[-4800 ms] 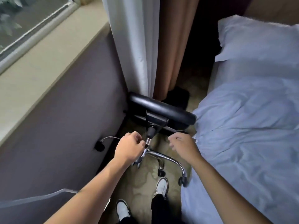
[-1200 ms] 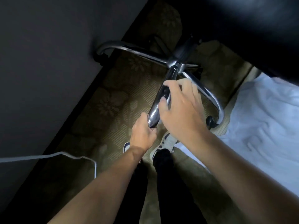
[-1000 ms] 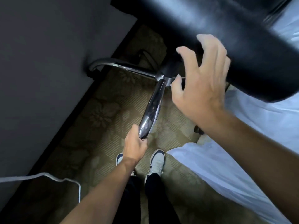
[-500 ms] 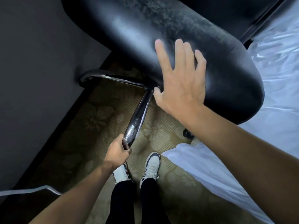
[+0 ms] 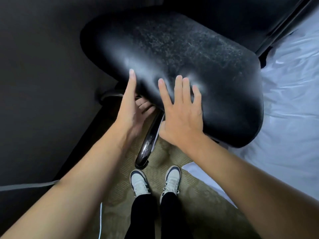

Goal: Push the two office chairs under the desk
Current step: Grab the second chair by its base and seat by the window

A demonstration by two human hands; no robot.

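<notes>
The office chair fills twelve to two o'clock between wall and bed — left hand clasping its seat edge, thumb above and fingers beneath, right hand spread flat on top — so guide it evenly, keeping the chrome leg off the shoes.

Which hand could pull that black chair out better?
Probably the left hand: its thumb lies on top of the seat and its fingers reach underneath, clasping the edge. The right hand only rests flat on top, so it might slip.
</notes>
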